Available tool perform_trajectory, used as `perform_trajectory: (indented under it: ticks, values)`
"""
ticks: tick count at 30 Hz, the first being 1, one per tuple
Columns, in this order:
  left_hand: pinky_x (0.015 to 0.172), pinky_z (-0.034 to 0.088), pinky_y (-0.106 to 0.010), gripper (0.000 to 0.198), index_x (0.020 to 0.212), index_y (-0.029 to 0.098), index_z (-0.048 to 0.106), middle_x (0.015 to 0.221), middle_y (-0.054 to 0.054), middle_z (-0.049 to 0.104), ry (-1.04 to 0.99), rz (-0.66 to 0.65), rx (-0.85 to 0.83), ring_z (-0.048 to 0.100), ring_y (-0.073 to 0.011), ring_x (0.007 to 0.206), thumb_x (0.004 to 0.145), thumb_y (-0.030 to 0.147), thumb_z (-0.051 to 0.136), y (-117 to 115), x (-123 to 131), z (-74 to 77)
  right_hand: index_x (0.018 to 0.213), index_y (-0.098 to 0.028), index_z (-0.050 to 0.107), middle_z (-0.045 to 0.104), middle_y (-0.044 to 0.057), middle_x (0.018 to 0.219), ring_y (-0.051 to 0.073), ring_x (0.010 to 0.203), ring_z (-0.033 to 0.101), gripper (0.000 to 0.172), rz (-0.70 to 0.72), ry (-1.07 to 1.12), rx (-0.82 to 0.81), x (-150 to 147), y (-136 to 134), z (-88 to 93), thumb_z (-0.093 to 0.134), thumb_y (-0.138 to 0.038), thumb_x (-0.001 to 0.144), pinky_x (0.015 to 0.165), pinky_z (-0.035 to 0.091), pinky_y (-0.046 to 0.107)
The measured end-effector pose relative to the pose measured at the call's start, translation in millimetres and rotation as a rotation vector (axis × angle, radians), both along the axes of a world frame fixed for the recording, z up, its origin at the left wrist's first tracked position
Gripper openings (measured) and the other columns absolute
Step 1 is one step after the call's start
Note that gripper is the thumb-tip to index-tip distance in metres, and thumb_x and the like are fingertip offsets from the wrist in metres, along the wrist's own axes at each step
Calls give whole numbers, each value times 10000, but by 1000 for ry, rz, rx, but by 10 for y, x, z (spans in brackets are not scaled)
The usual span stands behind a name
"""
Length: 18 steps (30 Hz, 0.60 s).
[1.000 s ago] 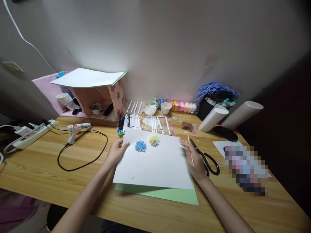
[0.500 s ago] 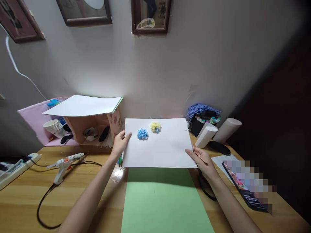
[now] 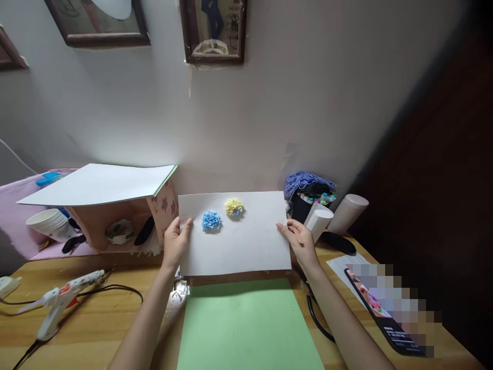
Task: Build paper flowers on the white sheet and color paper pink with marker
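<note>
I hold a white sheet of paper (image 3: 239, 246) upright above the desk, facing me. My left hand (image 3: 175, 242) grips its left edge and my right hand (image 3: 300, 240) grips its right edge, fingers closed on the paper. Two fluffy tufts are stuck near the sheet's top: a blue one (image 3: 211, 220) and a yellow one (image 3: 234, 206). A green sheet (image 3: 246, 324) lies flat on the wooden desk (image 3: 96, 329) just below the raised paper.
A glue gun (image 3: 61, 300) with a black cord lies at the left. A pink cardboard box (image 3: 127, 226) topped by white paper stands behind it, beside stacked paper cups (image 3: 48, 222). A marker pot with purple yarn (image 3: 308, 187), two white cylinders and a phone (image 3: 385, 313) are at the right.
I lifted the white sheet off the green one and raised it upright before me. My view tilted up and left, bringing wall frames into sight; the pens behind are now hidden.
</note>
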<state>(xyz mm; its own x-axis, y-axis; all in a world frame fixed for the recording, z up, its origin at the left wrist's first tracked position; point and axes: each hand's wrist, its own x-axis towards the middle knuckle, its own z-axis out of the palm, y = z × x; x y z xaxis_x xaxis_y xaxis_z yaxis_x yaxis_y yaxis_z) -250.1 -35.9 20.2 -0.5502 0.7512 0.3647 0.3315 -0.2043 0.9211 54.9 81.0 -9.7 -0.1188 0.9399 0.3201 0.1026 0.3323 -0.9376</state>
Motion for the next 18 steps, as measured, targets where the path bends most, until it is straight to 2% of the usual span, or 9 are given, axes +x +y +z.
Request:
perform_trajectory:
  ticks: [6,10,12,14,16,18]
  values:
    - [652,435,-198,352,944,153,608,827,-22,632,-7,80,54,566,-148,745,811,478,602,-48,-48,-42,931,-140,696,733,111,816,250,710,688,459,-114,18,30,51,233,-43,551,-556,804,620,550,333]
    - [671,443,-204,357,955,153,615,832,-23,629,-11,153,110,568,-148,747,809,478,609,-79,-95,-87,1042,-190,700,740,112,956,283,860,695,368,-135,-215,64,183,227,34,599,-442,794,731,547,377]
    - [676,446,-205,362,947,152,617,834,-26,636,-19,154,115,572,-149,748,805,485,610,-80,-96,-94,1065,-205,696,730,107,1033,291,957,676,374,-96,-271,47,194,210,72,640,-415,761,802,533,390]
    - [676,447,-202,365,937,150,618,837,-29,647,-23,130,100,577,-150,753,801,489,612,-77,-70,-87,1062,-193,691,715,113,1087,288,1003,664,415,-30,-187,19,169,195,94,668,-441,730,831,532,384]
    - [684,453,-205,377,962,149,619,858,-36,661,-49,84,73,591,-157,773,801,490,611,-74,-23,-76,1039,-180,691,727,113,1045,277,969,676,453,42,-65,-30,135,169,106,700,-476,696,799,548,361]
    - [695,462,-215,399,1002,148,620,895,-47,674,-90,32,37,607,-170,806,797,491,615,-73,29,-71,1003,-173,694,747,96,933,259,853,699,454,151,23,-126,117,126,116,723,-490,679,715,561,334]
